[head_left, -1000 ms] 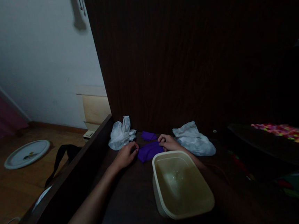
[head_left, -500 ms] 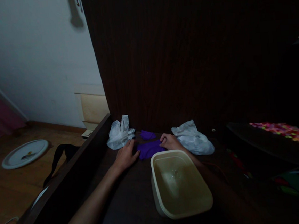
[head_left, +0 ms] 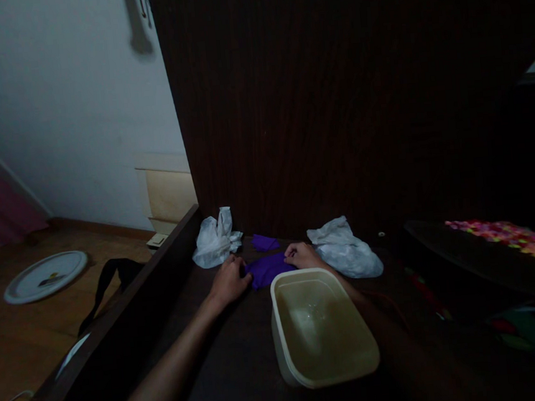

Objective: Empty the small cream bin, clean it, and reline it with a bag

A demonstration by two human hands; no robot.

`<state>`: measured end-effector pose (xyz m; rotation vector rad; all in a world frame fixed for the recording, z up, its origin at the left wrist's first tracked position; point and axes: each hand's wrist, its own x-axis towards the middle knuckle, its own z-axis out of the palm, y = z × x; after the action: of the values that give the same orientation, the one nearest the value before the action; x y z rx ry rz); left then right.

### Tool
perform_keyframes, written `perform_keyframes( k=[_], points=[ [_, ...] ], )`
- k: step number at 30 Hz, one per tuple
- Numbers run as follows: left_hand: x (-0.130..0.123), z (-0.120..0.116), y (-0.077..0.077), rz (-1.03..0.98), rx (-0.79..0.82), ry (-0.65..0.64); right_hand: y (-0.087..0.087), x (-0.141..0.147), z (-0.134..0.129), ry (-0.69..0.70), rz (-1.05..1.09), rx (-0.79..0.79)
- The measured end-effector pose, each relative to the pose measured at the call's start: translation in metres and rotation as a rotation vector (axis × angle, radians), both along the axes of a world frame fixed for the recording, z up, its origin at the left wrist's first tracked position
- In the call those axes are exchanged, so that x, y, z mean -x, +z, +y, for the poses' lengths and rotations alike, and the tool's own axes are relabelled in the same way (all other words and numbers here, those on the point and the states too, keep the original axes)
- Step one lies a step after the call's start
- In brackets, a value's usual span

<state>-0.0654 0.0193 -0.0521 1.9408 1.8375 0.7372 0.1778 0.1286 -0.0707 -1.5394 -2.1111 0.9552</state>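
Observation:
A purple cloth-like sheet point(head_left: 267, 270) lies on the dark tabletop between my hands. At its left edge my left hand point(head_left: 230, 280) has its fingers curled in, closed on the sheet's side. My right hand point(head_left: 302, 255) pinches the right edge between thumb and fingers. Just behind lies a smaller purple piece point(head_left: 264, 242), touched by neither hand. In front of my right hand stands a cream plastic tub point(head_left: 323, 326), its open top facing up. Low light makes the sheet's exact material hard to tell.
White plastic bags lie crumpled on both sides, one at the left point(head_left: 215, 239) and one at the right point(head_left: 345, 250). A dark upright panel point(head_left: 288, 111) closes off the back. A raised ledge point(head_left: 132, 312) runs along the left. Pink and yellow flower-like pieces point(head_left: 509, 242) sit far right.
My left hand's fingers have drawn in and curled at the sheet's left edge, where they lay more stretched out before. The right hand keeps its pinch, almost unmoved.

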Motion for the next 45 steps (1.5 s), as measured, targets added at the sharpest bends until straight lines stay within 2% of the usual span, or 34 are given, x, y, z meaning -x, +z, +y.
perform_keyframes(
  k=[5, 14, 20, 25, 32, 39, 45],
  points=[
    [0.001, 0.002, -0.004, -0.133, -0.03, -0.041, 0.0, 0.001, 0.004, -0.011, 0.173, -0.002],
    [0.007, 0.012, -0.011, -0.529, -0.031, -0.022, 0.02, -0.001, 0.0, 0.027, 0.542, 0.023],
    [0.012, 0.017, -0.01, -0.843, -0.002, -0.016, 0.024, -0.005, -0.007, 0.075, 0.676, 0.044],
    [0.016, 0.017, -0.005, -1.01, 0.039, -0.003, 0.026, -0.005, -0.013, 0.127, 0.755, 0.04],
    [0.016, 0.015, -0.003, -1.1, 0.155, -0.002, 0.029, -0.006, -0.011, 0.157, 0.794, 0.016],
    [0.015, 0.011, 0.002, -1.081, 0.276, -0.062, 0.028, -0.003, -0.012, 0.146, 0.768, 0.039],
    [0.012, 0.009, 0.009, -1.026, 0.258, -0.1, 0.048, 0.002, -0.013, 0.195, 0.785, 0.073]
  ],
)
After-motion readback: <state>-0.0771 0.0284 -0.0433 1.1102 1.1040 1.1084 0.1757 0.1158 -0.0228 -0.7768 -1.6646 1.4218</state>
